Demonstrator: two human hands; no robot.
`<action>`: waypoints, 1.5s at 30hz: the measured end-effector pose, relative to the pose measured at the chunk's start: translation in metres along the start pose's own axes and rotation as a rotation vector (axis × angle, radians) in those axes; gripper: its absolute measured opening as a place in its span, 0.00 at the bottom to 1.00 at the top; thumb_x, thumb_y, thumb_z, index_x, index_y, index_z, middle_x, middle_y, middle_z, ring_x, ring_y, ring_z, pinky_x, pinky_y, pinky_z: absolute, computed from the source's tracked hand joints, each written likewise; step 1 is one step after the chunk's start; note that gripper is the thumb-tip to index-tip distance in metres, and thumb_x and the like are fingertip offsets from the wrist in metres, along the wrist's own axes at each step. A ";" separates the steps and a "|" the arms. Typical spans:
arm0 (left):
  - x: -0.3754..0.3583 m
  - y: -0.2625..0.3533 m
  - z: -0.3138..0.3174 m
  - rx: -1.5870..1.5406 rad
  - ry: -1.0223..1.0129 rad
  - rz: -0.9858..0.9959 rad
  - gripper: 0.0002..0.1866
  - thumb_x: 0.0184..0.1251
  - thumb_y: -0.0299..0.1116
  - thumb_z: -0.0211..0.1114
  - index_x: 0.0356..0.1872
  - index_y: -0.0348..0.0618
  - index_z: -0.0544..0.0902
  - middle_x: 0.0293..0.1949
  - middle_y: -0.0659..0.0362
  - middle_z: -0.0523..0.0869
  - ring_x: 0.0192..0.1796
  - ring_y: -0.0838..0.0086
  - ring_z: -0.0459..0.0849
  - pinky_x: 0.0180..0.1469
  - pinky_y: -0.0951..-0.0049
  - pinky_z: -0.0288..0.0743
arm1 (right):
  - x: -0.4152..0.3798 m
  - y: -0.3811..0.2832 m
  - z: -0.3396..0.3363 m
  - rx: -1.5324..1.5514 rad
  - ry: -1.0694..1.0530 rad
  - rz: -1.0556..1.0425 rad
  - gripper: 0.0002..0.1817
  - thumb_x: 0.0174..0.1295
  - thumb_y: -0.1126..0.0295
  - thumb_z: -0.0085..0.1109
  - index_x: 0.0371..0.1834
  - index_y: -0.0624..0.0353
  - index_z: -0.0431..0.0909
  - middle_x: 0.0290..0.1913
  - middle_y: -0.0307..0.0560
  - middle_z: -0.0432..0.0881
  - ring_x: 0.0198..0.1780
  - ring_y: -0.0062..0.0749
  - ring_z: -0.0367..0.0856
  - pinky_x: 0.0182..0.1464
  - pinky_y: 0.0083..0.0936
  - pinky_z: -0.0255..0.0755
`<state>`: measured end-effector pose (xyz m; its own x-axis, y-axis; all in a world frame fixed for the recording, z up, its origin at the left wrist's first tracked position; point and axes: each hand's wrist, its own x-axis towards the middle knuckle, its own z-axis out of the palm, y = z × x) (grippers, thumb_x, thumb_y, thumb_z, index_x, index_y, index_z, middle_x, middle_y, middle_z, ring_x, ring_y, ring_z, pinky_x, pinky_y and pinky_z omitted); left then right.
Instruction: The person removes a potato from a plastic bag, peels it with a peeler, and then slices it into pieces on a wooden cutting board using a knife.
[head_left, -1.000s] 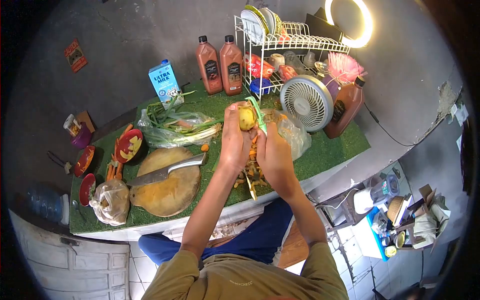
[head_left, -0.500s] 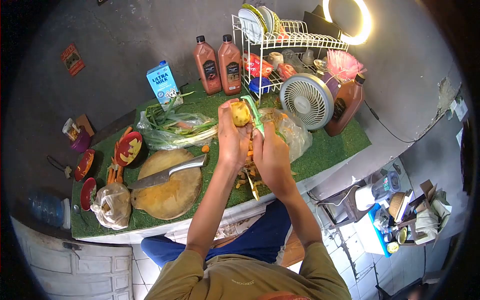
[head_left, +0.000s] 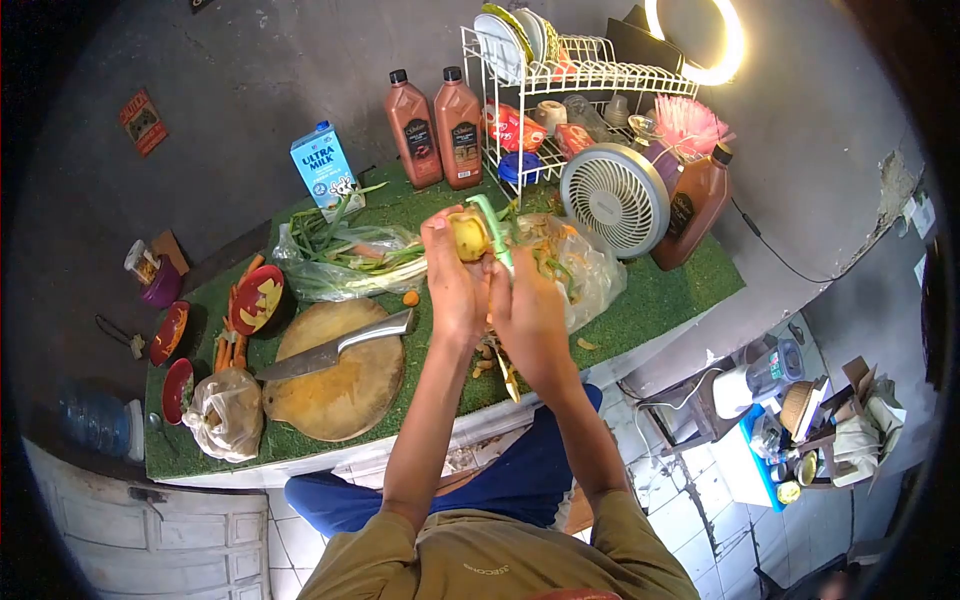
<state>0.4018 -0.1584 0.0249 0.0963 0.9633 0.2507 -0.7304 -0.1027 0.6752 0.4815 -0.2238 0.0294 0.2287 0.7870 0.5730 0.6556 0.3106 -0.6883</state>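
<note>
A partly peeled potato [head_left: 470, 238] is gripped in my left hand [head_left: 455, 290], its yellow flesh facing up. My right hand [head_left: 530, 310] is closed round the handle of a green peeler [head_left: 489, 226], whose head lies against the potato's right side. Beneath my hands, peelings [head_left: 488, 358] are scattered on the green mat. To the left, a large knife [head_left: 335, 346] rests across a round wooden cutting board [head_left: 345, 405]. A clear plastic bag [head_left: 598, 280] with scraps lies just right of my hands.
Spring onions [head_left: 385, 270] in a plastic bag lie behind the board. Red bowls [head_left: 257, 300], carrots [head_left: 238, 350] and a tied bag [head_left: 224, 415] are at left. Along the back stand a milk carton [head_left: 328, 172], brown bottles [head_left: 459, 130], a dish rack [head_left: 570, 75] and a fan [head_left: 614, 202].
Both hands have shifted slightly left with the potato and peeler. The peeler has moved along the potato's side, and the potato is turned a little.
</note>
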 end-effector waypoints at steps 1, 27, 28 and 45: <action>0.000 -0.003 0.004 0.068 0.055 0.053 0.19 0.84 0.50 0.43 0.59 0.47 0.69 0.45 0.59 0.78 0.39 0.75 0.79 0.44 0.71 0.75 | -0.003 0.000 0.003 0.000 0.001 -0.012 0.06 0.71 0.74 0.52 0.44 0.67 0.70 0.28 0.66 0.79 0.32 0.66 0.79 0.32 0.50 0.69; -0.010 0.008 0.013 0.004 0.002 -0.345 0.19 0.82 0.48 0.43 0.47 0.45 0.75 0.27 0.58 0.80 0.17 0.83 0.64 0.17 0.81 0.51 | 0.009 0.029 -0.051 -0.115 -0.191 -0.280 0.10 0.72 0.64 0.54 0.39 0.59 0.72 0.28 0.57 0.80 0.30 0.58 0.81 0.30 0.46 0.72; -0.010 0.007 0.011 -0.014 -0.022 -0.323 0.18 0.82 0.46 0.42 0.48 0.45 0.75 0.28 0.55 0.82 0.16 0.83 0.63 0.16 0.81 0.50 | 0.009 0.031 -0.049 -0.145 -0.176 -0.296 0.10 0.72 0.64 0.54 0.38 0.59 0.72 0.28 0.56 0.80 0.30 0.57 0.81 0.30 0.46 0.72; -0.003 0.016 0.011 0.029 0.038 -0.427 0.20 0.80 0.46 0.41 0.41 0.43 0.76 0.21 0.54 0.78 0.13 0.84 0.59 0.15 0.82 0.51 | 0.032 0.061 -0.070 -0.300 -0.104 -0.478 0.11 0.64 0.63 0.62 0.31 0.56 0.74 0.25 0.46 0.78 0.23 0.44 0.80 0.25 0.37 0.72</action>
<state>0.3976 -0.1659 0.0426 0.3607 0.9292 -0.0811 -0.6111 0.3011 0.7321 0.5791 -0.2168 0.0366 -0.2053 0.6489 0.7326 0.8476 0.4921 -0.1984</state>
